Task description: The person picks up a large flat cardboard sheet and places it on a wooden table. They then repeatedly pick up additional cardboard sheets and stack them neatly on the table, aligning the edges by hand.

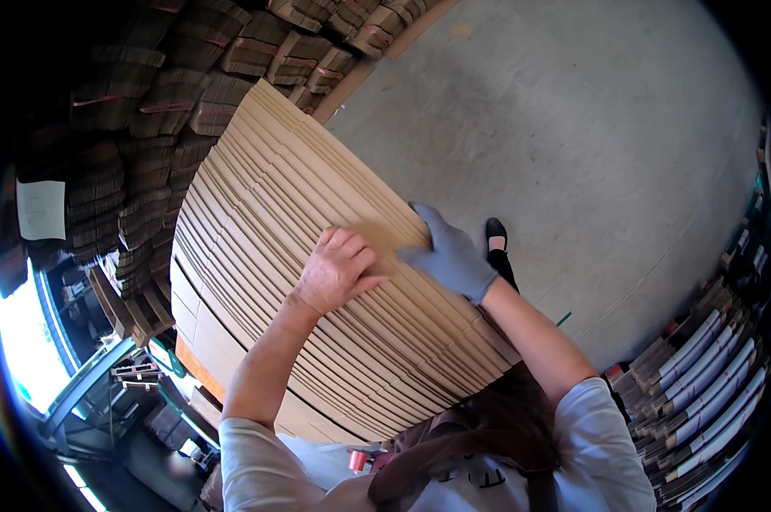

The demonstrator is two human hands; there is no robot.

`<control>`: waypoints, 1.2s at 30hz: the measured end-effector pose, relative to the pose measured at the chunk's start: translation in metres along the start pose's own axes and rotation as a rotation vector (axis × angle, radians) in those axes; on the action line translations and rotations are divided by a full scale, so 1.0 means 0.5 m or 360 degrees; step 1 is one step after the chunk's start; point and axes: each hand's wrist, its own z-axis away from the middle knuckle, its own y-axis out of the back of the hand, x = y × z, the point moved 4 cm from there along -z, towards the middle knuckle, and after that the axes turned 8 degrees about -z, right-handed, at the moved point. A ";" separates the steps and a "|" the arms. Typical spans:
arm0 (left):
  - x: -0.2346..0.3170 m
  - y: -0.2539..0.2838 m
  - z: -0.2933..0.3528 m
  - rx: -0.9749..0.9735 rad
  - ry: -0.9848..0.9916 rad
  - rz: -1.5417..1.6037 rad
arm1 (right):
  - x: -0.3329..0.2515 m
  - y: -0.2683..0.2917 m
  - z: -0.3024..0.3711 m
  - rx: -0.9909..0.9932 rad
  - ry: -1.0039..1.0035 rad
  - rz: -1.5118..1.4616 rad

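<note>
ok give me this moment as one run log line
left hand: bare, at cardboard stack; right hand: gray glove, at stack edge; background: strapped cardboard bundles

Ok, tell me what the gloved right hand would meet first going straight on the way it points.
The right hand would likely meet the cardboard stack first, at its right side; the fingers overlap that side in view, though whether they touch it is unclear.

bare left hand (338,270) half curled, knuckles up, grey-gloved right hand (455,256) with thumb spread from fingers, left forearm (268,358) and right forearm (535,334) bare, slanting inward, hands apart
</note>
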 end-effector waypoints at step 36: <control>0.010 -0.018 -0.073 0.0100 -0.0080 -0.0037 | 0.008 0.037 -0.014 -0.0189 -0.0141 -0.0386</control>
